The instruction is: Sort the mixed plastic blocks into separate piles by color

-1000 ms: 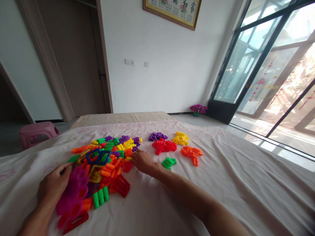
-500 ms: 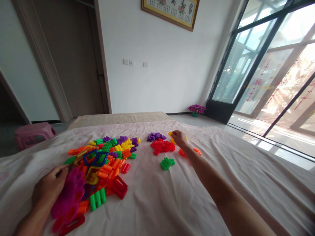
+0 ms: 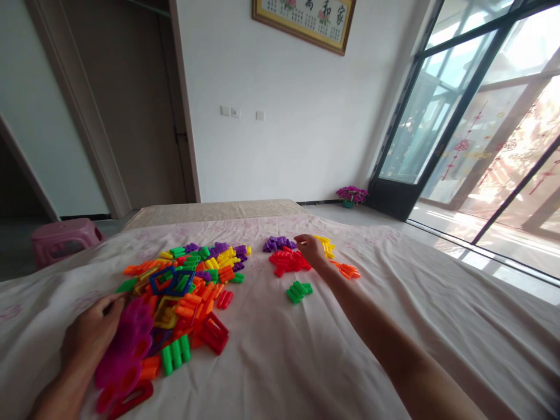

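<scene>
My right hand [image 3: 311, 249] is over the small sorted piles, between the red pieces [image 3: 286, 261] and the yellow pieces [image 3: 324, 246]. Its fingers are bent, with nothing visible in them. Purple pieces [image 3: 279, 244] lie just left of it, orange pieces [image 3: 347, 270] to its right, green pieces [image 3: 299, 291] nearer to me. My left hand [image 3: 94, 326] rests at the left edge of a large mixed pile [image 3: 192, 297], against a magenta scalloped piece [image 3: 125, 344]; its fingertips are partly hidden, so its grip is unclear.
A cream-pink cloth [image 3: 254, 361] covers the surface beneath the pieces. Beyond its left edge stands a pink stool [image 3: 65, 236]. Purple flowers in a green pot [image 3: 351, 196] are on the floor by the glass door [image 3: 433, 116].
My right hand has moved slightly left, away from the yellow pile. A yellow piece that showed at its fingertips is no longer seen there. My left hand has barely moved.
</scene>
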Available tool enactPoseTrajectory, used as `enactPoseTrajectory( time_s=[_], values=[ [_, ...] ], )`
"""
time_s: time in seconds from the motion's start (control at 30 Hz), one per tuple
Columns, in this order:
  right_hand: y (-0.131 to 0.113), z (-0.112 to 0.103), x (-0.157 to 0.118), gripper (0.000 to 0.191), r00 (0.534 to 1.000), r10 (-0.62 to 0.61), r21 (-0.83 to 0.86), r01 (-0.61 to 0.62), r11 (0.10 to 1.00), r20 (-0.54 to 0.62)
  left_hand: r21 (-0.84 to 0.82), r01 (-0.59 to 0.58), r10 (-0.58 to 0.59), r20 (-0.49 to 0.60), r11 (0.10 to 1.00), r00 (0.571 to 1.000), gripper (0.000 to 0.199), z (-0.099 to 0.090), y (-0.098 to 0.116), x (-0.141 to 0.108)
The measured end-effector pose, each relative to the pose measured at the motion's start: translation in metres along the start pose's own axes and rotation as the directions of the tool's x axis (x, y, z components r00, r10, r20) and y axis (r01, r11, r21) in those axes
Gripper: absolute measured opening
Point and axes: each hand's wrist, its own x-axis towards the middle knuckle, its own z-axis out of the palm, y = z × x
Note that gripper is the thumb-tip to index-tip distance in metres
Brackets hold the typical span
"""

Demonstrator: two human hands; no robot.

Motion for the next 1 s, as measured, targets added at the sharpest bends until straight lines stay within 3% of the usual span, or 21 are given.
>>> enactPoseTrajectory(
  time_s=[0.07,0.13,0.2,0.27,0.4,0.5,0.6,0.77,0.9,1.0],
  values=[
    [-0.034,0.022,-0.023,0.025,0.975,-0.191,0.098,0.181,0.979,0.112,-0.01,-0.009,0.009,-0.003,1.0,1.0,0.062,0.0,0.0,0.0],
    [-0.067,0.043,-0.048,0.022,0.906,-0.344,0.184,0.305,0.935,0.247,-0.025,-0.016,0.016,-0.004,1.0,1.0,0.061,-0.001,-0.001,-0.001],
    [-0.093,0.06,-0.07,0.023,0.849,-0.416,0.204,0.366,0.908,0.326,-0.035,-0.022,0.022,-0.01,0.999,1.0,0.059,-0.001,-0.001,-0.001],
    [-0.113,0.075,-0.082,0.03,0.825,-0.448,0.182,0.41,0.894,0.343,-0.029,-0.025,0.025,-0.012,0.999,1.0,0.058,-0.001,-0.001,-0.002],
    [-0.132,0.102,-0.072,0.045,0.808,-0.5,0.142,0.48,0.865,0.312,-0.028,-0.028,0.028,-0.004,0.999,1.0,0.059,-0.002,0.001,-0.002],
    [-0.135,0.118,-0.054,0.059,0.76,-0.552,0.142,0.539,0.83,0.343,-0.034,-0.035,0.034,-0.011,0.999,0.999,0.058,-0.002,0.003,-0.003],
    [-0.134,0.126,-0.045,0.057,0.723,-0.579,0.133,0.576,0.806,0.376,-0.023,-0.037,0.036,-0.024,0.999,0.999,0.059,-0.003,0.004,-0.003],
    [-0.128,0.121,-0.05,0.041,0.776,-0.502,0.049,0.525,0.85,0.383,-0.015,-0.022,0.022,-0.02,1.0,1.0,0.06,-0.003,0.006,-0.005],
    [-0.124,0.118,-0.056,0.04,0.823,-0.455,0.053,0.466,0.883,0.34,-0.01,-0.024,0.024,-0.01,1.0,1.0,0.06,-0.005,0.007,-0.006],
    [-0.126,0.114,-0.06,0.038,0.825,-0.442,0.07,0.448,0.891,0.352,-0.009,-0.027,0.027,-0.005,1.0,1.0,0.058,-0.005,0.006,-0.005]
  ],
)
